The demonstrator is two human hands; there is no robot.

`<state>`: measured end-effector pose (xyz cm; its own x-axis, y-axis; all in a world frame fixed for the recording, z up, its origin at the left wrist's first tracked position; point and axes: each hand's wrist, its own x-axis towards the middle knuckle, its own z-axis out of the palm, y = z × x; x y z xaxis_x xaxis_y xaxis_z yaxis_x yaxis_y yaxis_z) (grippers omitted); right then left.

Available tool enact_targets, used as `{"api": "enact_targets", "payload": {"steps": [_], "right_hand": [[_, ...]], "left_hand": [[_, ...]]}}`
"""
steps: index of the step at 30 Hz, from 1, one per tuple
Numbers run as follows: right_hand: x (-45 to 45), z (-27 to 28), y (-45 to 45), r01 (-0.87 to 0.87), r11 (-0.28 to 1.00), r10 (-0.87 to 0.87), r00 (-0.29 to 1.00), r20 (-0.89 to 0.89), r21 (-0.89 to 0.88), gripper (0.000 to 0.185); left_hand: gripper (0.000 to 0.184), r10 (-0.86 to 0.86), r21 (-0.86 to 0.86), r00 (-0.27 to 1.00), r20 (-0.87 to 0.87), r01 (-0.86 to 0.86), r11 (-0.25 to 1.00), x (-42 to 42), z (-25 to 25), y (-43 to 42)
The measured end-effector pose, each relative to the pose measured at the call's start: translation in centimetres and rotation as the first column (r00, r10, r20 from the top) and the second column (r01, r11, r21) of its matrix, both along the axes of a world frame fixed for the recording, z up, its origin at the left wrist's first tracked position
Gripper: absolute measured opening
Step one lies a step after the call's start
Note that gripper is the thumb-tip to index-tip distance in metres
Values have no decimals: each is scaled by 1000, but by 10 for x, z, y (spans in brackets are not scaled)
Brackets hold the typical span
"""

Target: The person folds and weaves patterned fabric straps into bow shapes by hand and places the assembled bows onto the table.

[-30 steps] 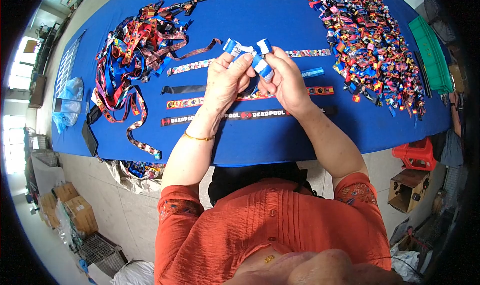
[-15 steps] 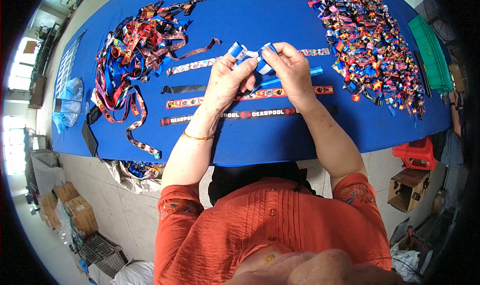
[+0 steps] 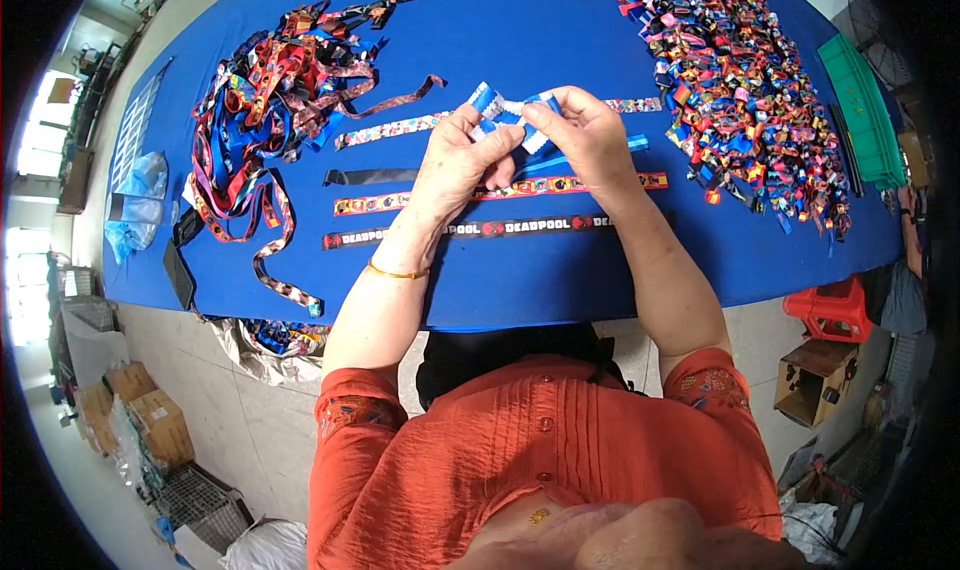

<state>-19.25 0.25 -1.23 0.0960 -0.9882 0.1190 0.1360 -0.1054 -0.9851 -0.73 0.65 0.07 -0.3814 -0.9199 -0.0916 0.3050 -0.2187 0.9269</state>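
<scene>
**Blue-and-white ribbon (image 3: 487, 100) pinched in loops at upper centre of the frame**

From my end of the feed I see the left hand (image 3: 462, 160) pinching the folded ribbon between thumb and fingers, close to its middle. The right hand (image 3: 585, 135) pinches its right-hand loop between thumb and forefinger. I can't make out the fingertips behind the fabric. Both hands are over the counter (image 3: 520, 20), which is covered in blue.

Beneath and around them, across the centre of the frame, I have flat strips lying in rows: a pale patterned one (image 3: 390, 130), a blue one (image 3: 635, 144), a plain black one (image 3: 370, 178), a red-and-yellow one (image 3: 365, 205) and, lowest, a black one lettered DEADPOOL (image 3: 535, 226).

At upper left I've got a tangled heap of printed straps (image 3: 270, 75); at upper right, a broad spread of small multicoloured pieces (image 3: 750, 100), with a green crate (image 3: 862, 110) beside it at the right edge.
</scene>
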Motion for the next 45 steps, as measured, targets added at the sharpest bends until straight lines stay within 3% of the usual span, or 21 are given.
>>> {"api": "enact_targets", "payload": {"steps": [6, 12, 14, 19, 22, 29, 32, 34, 36, 39, 42, 45], "right_hand": [[2, -1, -2, 31, 1000, -31, 989, 147, 3, 17], [-2, 4, -1, 15, 999, -19, 993, 113, 44, 18], [0, 4, -1, 37, 998, -42, 994, 102, 49, 19], [-1, 7, 1, 71, 994, -71, 997, 6, 77, 22], [-2, 8, 2, 69, 993, -69, 998, 1, 94, 23], [0, 14, 5, 109, 993, -102, 986, -134, 46, 20], [2, 16, 6, 89, 995, -81, 986, -146, 48, 21], [4, 13, 6, 50, 997, -44, 994, -98, 63, 21], [6, 8, 6, 3, 998, -2, 1000, -18, 66, 21], [6, 10, 7, -36, 996, 40, 998, -42, 85, 20], [11, 19, 13, 2, 986, 29, 982, -185, 168, 18], [11, 9, 11, -57, 991, 76, 984, -158, 120, 19]], "left_hand": [[29, -114, 36, 993, -26, 115, 993, 2, 5, -1], [29, -164, -1, 982, -94, 165, 986, 4, -2, -2], [31, -153, -3, 988, -25, 153, 988, 5, 2, -1], [65, -108, 75, 993, -50, 112, 991, 9, -4, -9], [57, -19, 27, 993, -113, 22, 999, 5, -3, -8], [31, -36, 17, 992, -124, 39, 999, 8, 6, -8], [29, -75, 11, 989, -131, 77, 997, 17, -8, -14], [26, -25, -44, 999, 25, 26, 999, 11, -1, -11], [26, -19, -49, 999, 25, 20, 999, 12, -5, -11], [22, 42, -51, 999, 31, -40, 998, 10, -5, -10], [21, 122, -52, 992, -12, -122, 991, 10, -7, -12], [18, 191, -64, 982, 12, -190, 980, 10, -7, -12]]}}
